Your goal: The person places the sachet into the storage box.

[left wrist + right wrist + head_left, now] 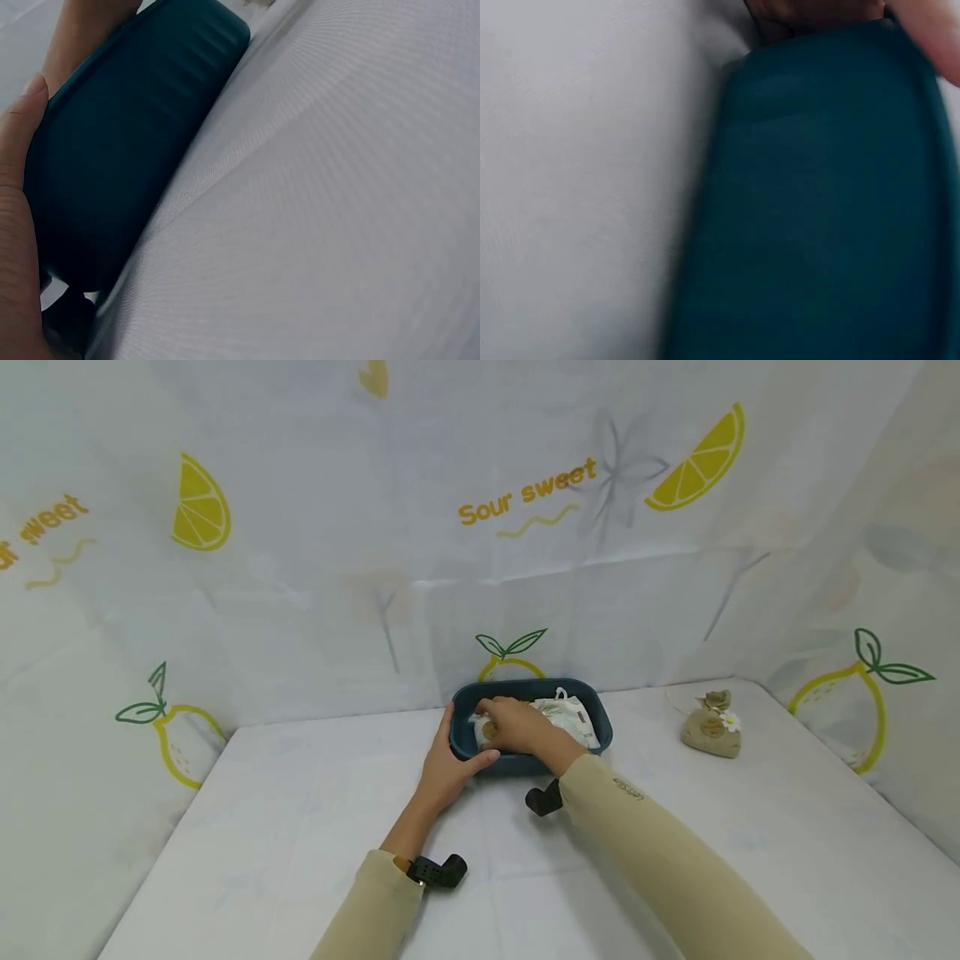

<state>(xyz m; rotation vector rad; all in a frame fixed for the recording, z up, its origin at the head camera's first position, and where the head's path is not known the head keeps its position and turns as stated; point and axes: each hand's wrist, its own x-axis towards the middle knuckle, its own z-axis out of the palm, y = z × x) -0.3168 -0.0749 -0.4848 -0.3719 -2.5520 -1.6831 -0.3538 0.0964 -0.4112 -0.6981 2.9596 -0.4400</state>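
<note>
A dark teal plastic bin (517, 766) stands at the far side of the table, near the hanging cloth. My left hand (446, 768) holds its left end, fingers along the outer wall and thumb at the front rim; the left wrist view shows that thumb (19, 142) against the bin. Reaching inside from the front, my right hand (517, 722) has curled fingers on a small white pouch (486, 732) with a round brown mark. The fingertips are partly hidden. Beside this hand, a white drawstring pouch (576, 720) with a cord loop lies in the bin's right part.
To the right of the bin, a brown burlap pouch (711, 735) with a white flower sits on the white-covered table (322, 827). A white cloth (315, 610) with lemon prints hangs right behind the table's far edge and along both sides.
</note>
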